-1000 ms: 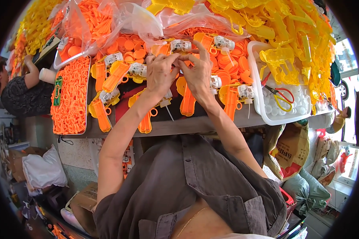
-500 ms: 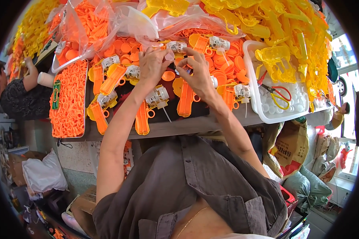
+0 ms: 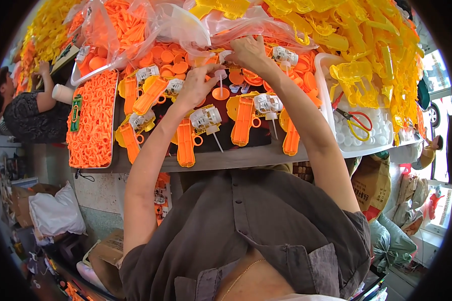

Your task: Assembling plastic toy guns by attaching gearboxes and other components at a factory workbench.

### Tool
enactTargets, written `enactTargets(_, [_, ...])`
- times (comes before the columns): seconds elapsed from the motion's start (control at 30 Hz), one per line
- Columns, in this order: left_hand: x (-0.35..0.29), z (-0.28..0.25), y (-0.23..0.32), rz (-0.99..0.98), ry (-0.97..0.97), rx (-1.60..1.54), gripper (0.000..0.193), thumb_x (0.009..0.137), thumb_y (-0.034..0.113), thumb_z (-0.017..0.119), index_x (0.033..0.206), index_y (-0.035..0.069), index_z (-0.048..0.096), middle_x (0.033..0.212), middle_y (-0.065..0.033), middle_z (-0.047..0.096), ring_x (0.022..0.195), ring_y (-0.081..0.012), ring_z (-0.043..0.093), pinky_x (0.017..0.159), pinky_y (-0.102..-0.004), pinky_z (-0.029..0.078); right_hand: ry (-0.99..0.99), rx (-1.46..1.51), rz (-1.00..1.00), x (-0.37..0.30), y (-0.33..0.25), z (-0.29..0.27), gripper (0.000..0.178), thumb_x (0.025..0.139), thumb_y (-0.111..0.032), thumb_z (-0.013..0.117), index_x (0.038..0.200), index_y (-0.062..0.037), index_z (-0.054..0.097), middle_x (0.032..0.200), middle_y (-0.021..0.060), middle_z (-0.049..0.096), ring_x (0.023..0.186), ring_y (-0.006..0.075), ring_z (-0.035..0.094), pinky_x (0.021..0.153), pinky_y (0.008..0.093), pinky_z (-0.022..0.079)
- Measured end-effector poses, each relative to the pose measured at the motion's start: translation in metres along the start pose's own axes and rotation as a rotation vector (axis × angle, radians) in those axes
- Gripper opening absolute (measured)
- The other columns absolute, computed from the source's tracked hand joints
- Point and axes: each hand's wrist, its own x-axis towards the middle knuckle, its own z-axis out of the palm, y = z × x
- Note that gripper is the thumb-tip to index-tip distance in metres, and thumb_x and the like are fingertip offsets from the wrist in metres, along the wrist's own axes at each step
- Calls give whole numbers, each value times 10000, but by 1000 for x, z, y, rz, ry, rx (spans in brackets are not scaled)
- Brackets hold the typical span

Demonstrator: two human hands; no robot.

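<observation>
My left hand is closed, pinching a translucent white rod with a round disc head between thumb and fingertips. Its thin stem points down over an orange round cap. My right hand reaches to the far side of the table, beside a white cylinder part in the back row; its fingertips are partly hidden. Around both hands lie several toy gun halves with orange grips, yellow shells and white printed cylinders. Some have a thin white rod sticking out.
A tray of orange rings stands at the left. At the right, a white bin holds white caps and red-and-yellow-handled scissors. Yellow shells pile behind it. A plastic bag lies at the back. Another person sits far left.
My right hand has moved away from the left hand, up and farther back. My left hand has shifted slightly and still holds the rod piece. The view has shifted a little.
</observation>
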Motion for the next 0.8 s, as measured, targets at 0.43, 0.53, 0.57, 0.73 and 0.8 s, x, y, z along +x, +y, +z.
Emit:
enactTargets(0.43, [24,8,-2,380,157,296,262,860,128,669,1100,29,642,927,-127,682,844,-298,659,734,-377,521,-312,66,33,37,5,-9,379,651,-251,816,954,-45,716,985,166,712,1010,331,665,844,487,485])
enactTargets(0.53, [34,14,-5,470,62,294,262,840,77,654,1099,62,625,975,-110,662,937,-312,635,800,-398,505,-317,103,60,42,7,-8,402,642,-228,822,975,-32,711,1007,172,711,1005,324,674,798,440,533])
enactTargets(0.57, [35,16,-5,472,56,293,262,840,77,654,1099,62,625,975,-110,662,937,-312,635,800,-398,505,-317,105,65,43,7,-7,402,642,-228,822,975,-32,711,1007,172,711,1005,324,674,798,440,533])
enactTargets(0.73, [33,23,-13,620,116,556,243,826,36,610,1062,91,629,1030,-78,645,1046,-277,591,896,-410,461,-347,138,93,42,5,-13,419,617,-181,826,987,-26,706,990,166,712,987,318,675,775,443,538])
enactTargets(0.8, [34,23,-15,635,110,577,245,829,30,598,1065,89,630,1012,-77,640,1035,-275,588,895,-410,461,-315,166,78,36,4,-15,418,617,-176,822,987,-22,703,982,166,712,984,318,676,774,444,538])
